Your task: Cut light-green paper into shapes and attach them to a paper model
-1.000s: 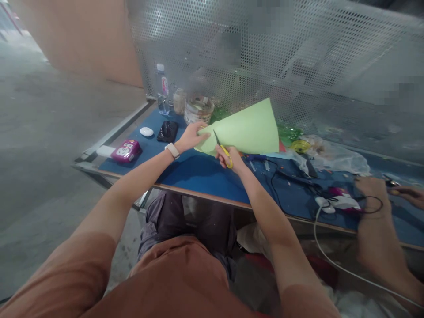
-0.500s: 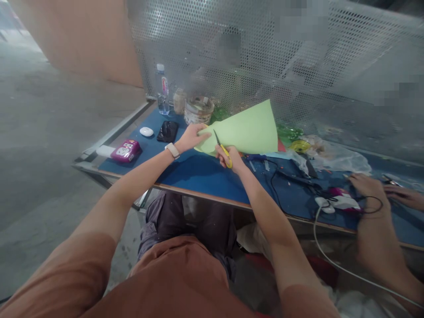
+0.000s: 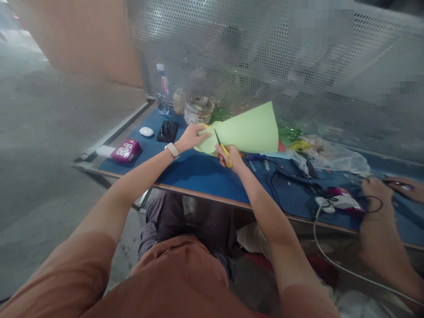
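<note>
My left hand pinches the left end of a large light green sheet of paper, which is raised above the blue table. A bit of yellow shows behind my left fingers. In my right hand is a pair of scissors with yellow handles and dark blades. The blades lie against the sheet close to its left part, pointing up and left. From this angle I cannot tell how far the blades are apart. The sheet spreads out to the right, past my right hand.
On the table at left are a water bottle, a tub, a black phone, a white oval case and a purple box. Cables, plastic bags and a co-worker's hands are at right. Perforated metal stands behind.
The green sheet's right edge has shifted very slightly. My hands have stayed almost in place on the paper and scissors. At right, the co-worker's hands have moved a little.
</note>
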Available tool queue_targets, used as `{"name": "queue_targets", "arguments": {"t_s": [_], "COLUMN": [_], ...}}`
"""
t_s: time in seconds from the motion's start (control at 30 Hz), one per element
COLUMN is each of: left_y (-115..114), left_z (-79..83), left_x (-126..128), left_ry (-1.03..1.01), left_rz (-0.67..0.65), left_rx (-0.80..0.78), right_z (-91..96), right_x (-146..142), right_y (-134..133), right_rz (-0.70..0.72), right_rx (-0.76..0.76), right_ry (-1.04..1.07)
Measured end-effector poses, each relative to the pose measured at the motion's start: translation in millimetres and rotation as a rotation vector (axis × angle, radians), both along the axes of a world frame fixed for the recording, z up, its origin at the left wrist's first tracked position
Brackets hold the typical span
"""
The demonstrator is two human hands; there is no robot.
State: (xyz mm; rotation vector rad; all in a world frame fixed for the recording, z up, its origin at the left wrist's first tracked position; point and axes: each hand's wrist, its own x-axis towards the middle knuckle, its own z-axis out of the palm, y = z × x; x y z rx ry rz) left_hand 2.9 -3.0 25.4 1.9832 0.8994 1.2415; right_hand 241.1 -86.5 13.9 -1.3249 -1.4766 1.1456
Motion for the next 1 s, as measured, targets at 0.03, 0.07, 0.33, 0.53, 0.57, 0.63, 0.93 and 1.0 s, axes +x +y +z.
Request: {"name": "queue_targets", "arguments": {"t_s": [0.03,0.07,0.33,0.53,0.57,0.63,0.93,1.0], "left_y": [0.0,-0.1,1.5,1.3,1.1,0.9,2.2,2.5], "left_z": [-0.2,-0.5,-4.1,-1.3,-1.1,-1.4,-2.8,-2.3], "left_x": [0.0,0.0,0.3,-0.2,-0.2,-0.3,0.0,-0.2], "left_ry": [0.004,0.008,-0.023,-0.008,-0.003,0.005,-0.013,-0.008], "left_rz": [-0.010,-0.016,0.008,-0.015,-0.019,-0.023,0.008,0.002], "left_rx": [0.006,0.009,0.007,0.009,0.012,0.020,0.014,0.025], "right_z": [0.4,0.8,0.0,-3.3,-3.6,-3.6,-0.7,-0.9], "right_x": [-0.4,-0.7,1.5,1.7,1.4,0.6,-0.7,-1.5], "right_y": [-0.3,-0.5,0.3,2.0,2.1,1.9,0.7,1.3], "right_rz": [0.000,-0.001,0.014,0.009,0.008,0.004,-0.011,-0.022], "right_rx": [0.000,0.001,0.031,0.012,0.008,0.006,0.028,0.015], "right_ry": [0.002,0.001,-0.020,0.003,0.008,0.013,-0.006,-0.001]}}
